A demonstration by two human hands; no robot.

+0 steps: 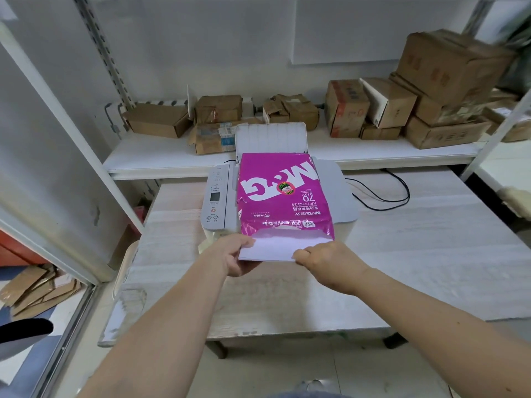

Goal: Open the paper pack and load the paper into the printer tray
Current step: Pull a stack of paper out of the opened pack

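A magenta paper pack [283, 193] lies flat on top of the white printer [217, 196]. Its near end is torn open, and a stack of white paper [271, 248] sticks out toward me. My left hand [234, 255] grips the stack's left near corner, thumb on top. My right hand [324, 259] pinches the stack's right near corner. Behind the pack the printer's rear paper tray [270, 136] stands upright and open, with no sheets visible in it.
The printer sits on a pale wooden table [416, 254] with a black cable [382, 193] trailing to the right. A white shelf [161, 156] behind holds several cardboard boxes [448, 64]. Flattened cardboard [37, 288] lies on the floor at left.
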